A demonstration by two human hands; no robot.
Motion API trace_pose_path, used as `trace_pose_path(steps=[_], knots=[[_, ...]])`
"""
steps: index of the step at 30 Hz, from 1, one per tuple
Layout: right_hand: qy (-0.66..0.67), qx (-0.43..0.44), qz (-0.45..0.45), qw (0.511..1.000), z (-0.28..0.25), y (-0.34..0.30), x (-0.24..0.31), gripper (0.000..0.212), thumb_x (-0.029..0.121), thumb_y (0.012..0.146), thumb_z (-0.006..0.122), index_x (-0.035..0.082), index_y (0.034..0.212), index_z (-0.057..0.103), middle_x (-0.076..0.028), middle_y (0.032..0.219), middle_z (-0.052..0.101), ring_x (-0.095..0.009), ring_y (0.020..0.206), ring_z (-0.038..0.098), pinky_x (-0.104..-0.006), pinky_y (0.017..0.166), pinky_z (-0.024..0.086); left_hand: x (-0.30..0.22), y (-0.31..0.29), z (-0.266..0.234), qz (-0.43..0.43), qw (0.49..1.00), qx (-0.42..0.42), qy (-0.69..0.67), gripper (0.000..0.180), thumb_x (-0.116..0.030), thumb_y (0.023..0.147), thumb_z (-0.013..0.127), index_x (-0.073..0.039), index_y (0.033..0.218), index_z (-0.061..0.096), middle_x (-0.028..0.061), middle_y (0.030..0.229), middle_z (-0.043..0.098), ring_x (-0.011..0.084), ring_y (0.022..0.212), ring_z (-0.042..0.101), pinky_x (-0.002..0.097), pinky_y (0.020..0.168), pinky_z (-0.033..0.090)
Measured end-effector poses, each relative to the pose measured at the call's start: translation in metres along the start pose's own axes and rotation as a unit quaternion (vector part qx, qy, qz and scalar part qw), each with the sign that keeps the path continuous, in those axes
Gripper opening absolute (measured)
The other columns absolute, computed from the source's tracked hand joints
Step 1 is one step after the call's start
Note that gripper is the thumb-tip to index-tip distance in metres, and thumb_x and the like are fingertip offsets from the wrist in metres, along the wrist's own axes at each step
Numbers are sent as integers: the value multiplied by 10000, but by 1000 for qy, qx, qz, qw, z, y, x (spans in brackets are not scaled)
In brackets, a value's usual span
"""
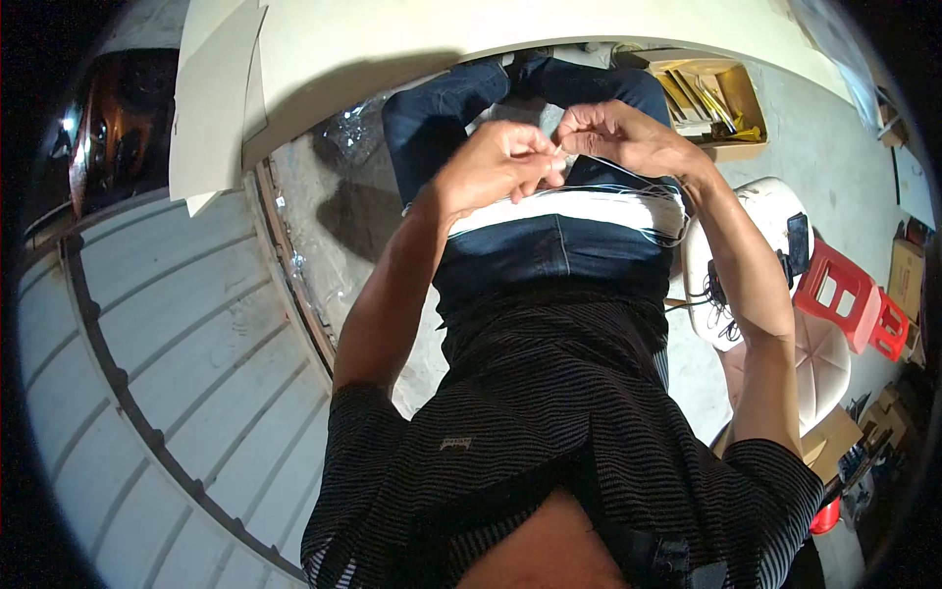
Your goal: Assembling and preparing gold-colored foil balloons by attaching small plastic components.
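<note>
Across my thighs, on the dark blue jeans [549,257], lies a flat bundle of thin white cords [599,209]. Loose strands curl at its right end. Above it my two hands meet, fingertips close together. My left hand [502,169] is closed in a pinch at a small pale piece, too small and blurred to name. My right hand [628,142] pinches with thumb and forefinger right beside it. One thin white cord runs from the fingertips under my right hand toward the bundle's right end.
A pale tabletop [471,25] curves in front of my knees. At the far right stands an open cardboard box [741,88] with yellowish strips. To my right are a white padded seat [760,201] carrying a black device and cable, and a red plastic stool [839,294]. Shutter-like panels [196,363] lie left.
</note>
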State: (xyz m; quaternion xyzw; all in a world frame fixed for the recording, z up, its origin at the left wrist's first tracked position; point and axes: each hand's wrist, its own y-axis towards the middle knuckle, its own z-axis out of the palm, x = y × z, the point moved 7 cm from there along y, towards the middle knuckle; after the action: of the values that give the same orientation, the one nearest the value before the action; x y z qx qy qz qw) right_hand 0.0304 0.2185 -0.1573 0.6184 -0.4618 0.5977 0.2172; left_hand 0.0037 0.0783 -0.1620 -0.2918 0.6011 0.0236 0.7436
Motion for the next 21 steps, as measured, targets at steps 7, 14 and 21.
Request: trace_pose_path(steps=[7,14,21], knots=[[498,28,-142,855,50,13,60,699,592,1016,310,-30,1274,500,-106,1151,586,-217,1160,572,-374,1127,381,-78,-41,-22,118,980,-93,-130,183,-108,1000,555,59,1037,620,143,874,691,151,736,657,285,678,560],[75,-2,-50,996,19,-2,98,297,312,982,627,42,924,736,28,659,584,-52,549,454,-217,512,374,-113,-81,-46,176,974,-127,61,211,-168,994,592,23,1056,658,75,785,686,85,561,618,217,471,503],[-1,-87,-140,986,-8,-8,118,243,240,1013,578,53,909,693,43,687,556,-45,586,430,-221,527,323,-113,-76,-27,273,958,61,-67,191,-146,1000,574,-33,1106,686,126,898,729,118,605,666,214,480,538]])
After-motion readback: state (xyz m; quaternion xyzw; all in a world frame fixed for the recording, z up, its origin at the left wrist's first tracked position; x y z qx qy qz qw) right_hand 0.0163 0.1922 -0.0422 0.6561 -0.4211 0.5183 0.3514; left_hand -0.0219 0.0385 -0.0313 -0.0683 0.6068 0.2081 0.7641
